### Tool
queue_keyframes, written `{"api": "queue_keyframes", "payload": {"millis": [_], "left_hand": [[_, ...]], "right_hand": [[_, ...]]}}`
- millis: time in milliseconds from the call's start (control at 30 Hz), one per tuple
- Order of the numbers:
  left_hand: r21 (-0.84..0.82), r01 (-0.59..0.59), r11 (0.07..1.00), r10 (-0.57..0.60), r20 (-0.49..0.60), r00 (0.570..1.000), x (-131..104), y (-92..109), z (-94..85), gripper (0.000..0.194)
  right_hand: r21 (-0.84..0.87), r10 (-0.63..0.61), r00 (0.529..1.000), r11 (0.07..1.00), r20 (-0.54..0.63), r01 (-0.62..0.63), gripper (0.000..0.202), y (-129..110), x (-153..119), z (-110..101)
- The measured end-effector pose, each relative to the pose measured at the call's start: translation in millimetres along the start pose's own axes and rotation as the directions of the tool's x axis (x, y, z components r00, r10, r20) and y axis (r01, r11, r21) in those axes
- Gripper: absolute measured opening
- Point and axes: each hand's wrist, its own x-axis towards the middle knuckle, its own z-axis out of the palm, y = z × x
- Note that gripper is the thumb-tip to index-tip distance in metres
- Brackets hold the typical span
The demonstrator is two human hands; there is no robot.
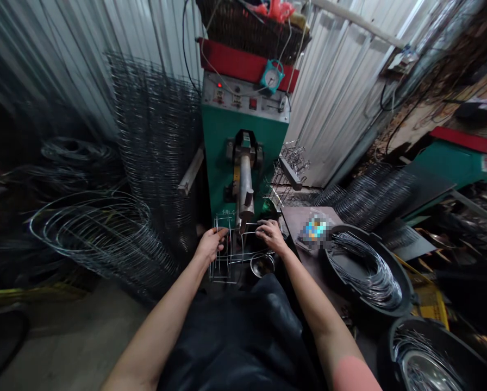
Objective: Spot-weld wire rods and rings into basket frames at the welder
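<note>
In front of the green machine [268, 122], both bare hands are working close to the tip of its metal arm [245, 182]. The left hand [211, 245] is gripping the wire frame [230, 252], its thumb and fingers pinching narrowly near the upper part. The frame is hanging low at the machine's front, just left of the arm's tip and above the person's lap. The right hand [270, 236] is reaching in from the other side, its thumb and fingertips closing narrowly on a thin wire [250, 233] that is pointing toward the same tip. Whether this wire is already joining the frame, or is only lying against it, I cannot tell; the contact at the tip is too small to make out.

The step in hand appears to be lining up wire and frame at the machine's working point, probably for a joint. The next move seems to be calling for steady hands: the two parts meeting squarely at the tip, with the fingertips staying clear of it. A slight tilt of the frame could be spoiling the fit.

Below the right hand, a round bowl [262, 264] is sitting near the lap. On the right, a black tub [409, 282] is holding loose wire [380, 279], while on the left a tall stack of wire racks [156, 141] is standing beside the machine.
</note>
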Motion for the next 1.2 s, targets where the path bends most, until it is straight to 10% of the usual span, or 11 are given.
{"api": "queue_keyframes", "payload": {"millis": [800,1033,1200], "left_hand": [[0.154,-0.029,0.988,0.026,0.023,0.999,-25.9,6.7,-1.5,0.038],[0.154,0.068,0.986,-0.056,-0.083,0.995,-89.3,0.6,-51.3,0.034],[0.060,0.045,0.997,-0.036,-0.144,0.989,-127.1,0.7,-97.2,0.022]], "right_hand": [[0.011,-0.031,0.995,0.999,0.095,0.030,0.003,-25.0,-10.7,-9.7],[0.138,-0.117,0.991,0.983,-0.062,0.124,0.022,-56.2,-69.4,-37.0],[0.290,0.234,0.891,0.949,-0.389,-0.122,0.015,-69.0,-148.0,-64.2]]}}
